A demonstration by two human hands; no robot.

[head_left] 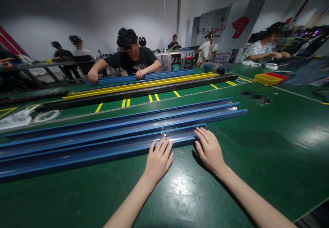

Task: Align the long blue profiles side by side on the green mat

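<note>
Long blue channel strips (102,145) lie side by side on the green table (231,187), running from the left edge toward the centre. My left hand (158,159) rests on the near edge of the closest strip, its fingers spread slightly over the rim. At that strip's right end is my right hand (209,149), fingers extended, with the fingertips at the strip's end. Neither hand is wrapped round anything. Clear film seems to line the channels.
Across the table a person in a dark shirt (146,61) has both hands on another blue strip (177,73). Yellow strips (144,85) and a black strip (154,90) lie between us. A yellow tray (267,79) and tape rolls (46,116) are further off.
</note>
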